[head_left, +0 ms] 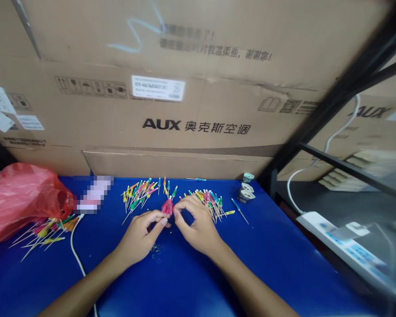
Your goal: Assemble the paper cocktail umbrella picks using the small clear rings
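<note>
A pink paper cocktail umbrella (168, 206), partly spread, is between my hands above the blue table. My left hand (143, 231) pinches it from below, thumb against fingers; its stick is hidden there. At the canopy's right edge, my right hand (198, 224) closes thumb and forefinger on the paper. Folded cocktail umbrellas in several colours lie in a left pile (140, 193) and a right pile (214, 202), just beyond my hands. Several small clear rings (156, 251) lie on the table beside my left hand.
A red plastic bag (26, 198) sits at left, with more umbrellas (44, 233) by its mouth. A white cable (75, 246) crosses the table. Small pale containers (246, 191) stand back right. A large cardboard box (191, 154) walls the back; a power strip (349, 251) lies right.
</note>
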Demonstrator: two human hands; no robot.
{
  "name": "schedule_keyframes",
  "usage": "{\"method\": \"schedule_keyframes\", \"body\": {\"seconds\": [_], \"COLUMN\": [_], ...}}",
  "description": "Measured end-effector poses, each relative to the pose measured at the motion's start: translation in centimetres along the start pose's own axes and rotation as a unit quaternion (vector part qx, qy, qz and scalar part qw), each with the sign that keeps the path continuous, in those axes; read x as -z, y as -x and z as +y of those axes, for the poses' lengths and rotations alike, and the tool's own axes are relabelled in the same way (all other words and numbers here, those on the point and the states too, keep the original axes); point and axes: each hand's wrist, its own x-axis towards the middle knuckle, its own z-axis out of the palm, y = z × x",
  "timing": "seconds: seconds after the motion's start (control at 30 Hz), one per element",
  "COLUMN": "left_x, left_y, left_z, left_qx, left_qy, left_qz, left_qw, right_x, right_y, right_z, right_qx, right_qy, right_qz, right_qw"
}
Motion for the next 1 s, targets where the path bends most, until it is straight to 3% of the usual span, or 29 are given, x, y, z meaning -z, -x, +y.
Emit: {"method": "schedule_keyframes", "body": {"seconds": [0.23, 0.4, 0.63, 0.8, 1.0], "left_x": [0.5, 0.2, 0.3, 0.3, 0.3], "left_y": [-0.2, -0.1, -0.4, -0.4, 0.0], "left_z": [0.4, 0.3, 0.4, 0.5, 0.8], "left_qx": [0.007, 0.037, 0.038, 0.032, 0.018], "left_qy": [-0.040, 0.048, 0.138, 0.136, 0.054], "left_qz": [0.012, 0.015, 0.039, 0.036, 0.027], "left_qw": [0.999, 0.998, 0.989, 0.990, 0.998], "right_x": [0.6, 0.0, -2.7, -3.8, -4.5], "right_y": [-0.1, 0.1, 1.4, 1.6, 1.5], "right_z": [0.2, 0.1, -0.4, -0.2, -0.1], "right_qx": [-0.005, -0.019, -0.044, -0.099, -0.158], "right_qy": [0.025, -0.003, -0.136, -0.242, -0.378], "right_qz": [0.027, 0.026, 0.016, 0.015, 0.001], "right_qw": [0.999, 0.999, 0.990, 0.965, 0.912]}}
